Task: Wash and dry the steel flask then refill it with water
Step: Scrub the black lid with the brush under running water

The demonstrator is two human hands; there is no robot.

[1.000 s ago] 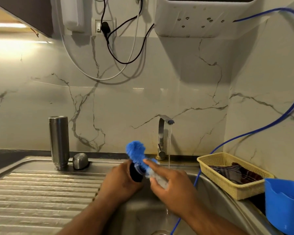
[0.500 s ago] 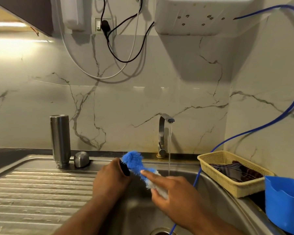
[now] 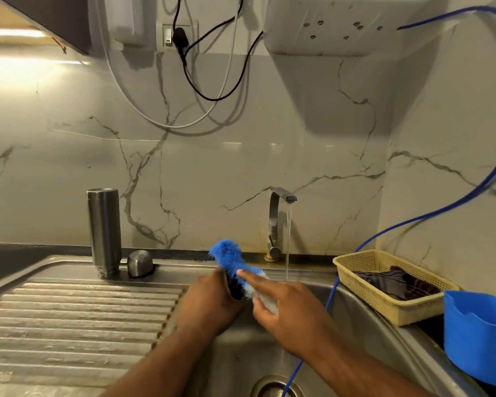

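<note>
A: Where do we log the steel flask (image 3: 103,230)?
B: Left of the tap (image 3: 275,222), well apart from it, mouth down on the ribbed drainboard (image 3: 69,310), with its rounded cap (image 3: 140,263) just beside. We judge it inverted to drain.
A: Hands?
B: Both just in front of the tap, over the sink (image 3: 364,333). Our left hand (image 3: 209,305) curls round a small dark piece (image 3: 235,287); what it is, we cannot tell. Our right hand (image 3: 289,308) grips the blue brush (image 3: 228,255) by its pale handle, forefinger laid along it, likely to steer the bristles.
A: Surroundings?
B: Water runs from the tap. Right of it: a yellow basket (image 3: 384,308) holding a dark cloth (image 3: 398,279), then a blue jug (image 3: 478,333). Marble-veined wall behind; a blue hose (image 3: 331,295) drops into the sink.
</note>
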